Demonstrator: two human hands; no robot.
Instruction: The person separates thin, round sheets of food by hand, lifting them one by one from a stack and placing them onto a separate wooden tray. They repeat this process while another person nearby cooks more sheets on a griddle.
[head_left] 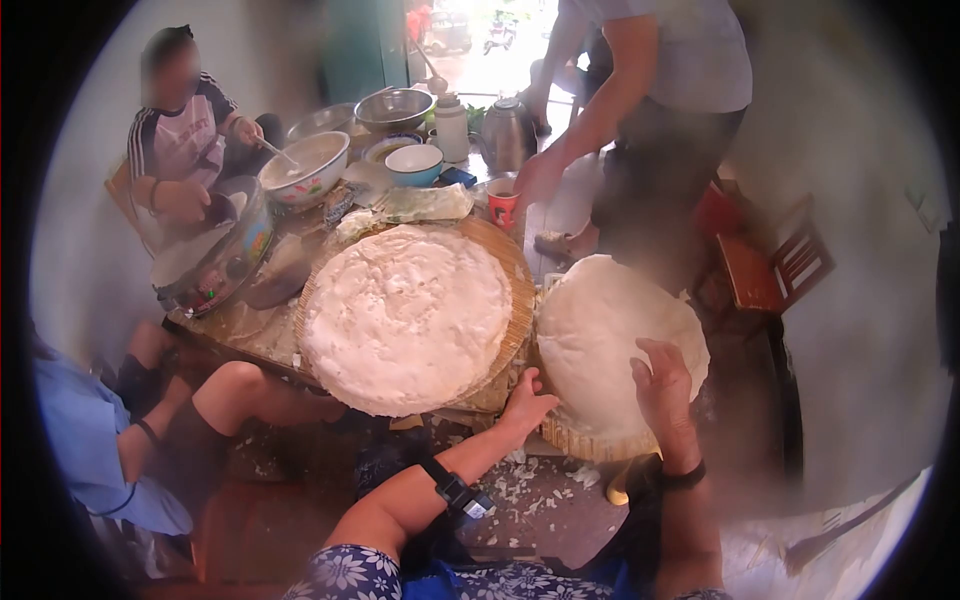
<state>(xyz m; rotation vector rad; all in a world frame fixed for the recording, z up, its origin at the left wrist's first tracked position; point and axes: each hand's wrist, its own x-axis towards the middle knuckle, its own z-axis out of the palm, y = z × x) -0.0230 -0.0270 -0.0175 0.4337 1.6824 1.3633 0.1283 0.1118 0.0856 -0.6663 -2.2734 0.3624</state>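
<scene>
A thin, pale, round dough-like sheet lies on a round woven tray in front of me. My right hand is over the sheet's right side, fingers apart and bent, with nothing in them. At the tray's left edge is my left hand, its thumb and fingers spread near the rim. Just left of it, a larger round woven tray carries a thick, lumpy white round that covers most of its surface.
Behind the trays, the table holds a patterned bowl, a blue bowl, a metal basin and a kettle. One person's hand reaches the red paper cup. Two others sit leftward. White scraps litter the floor; a wooden chair stands right.
</scene>
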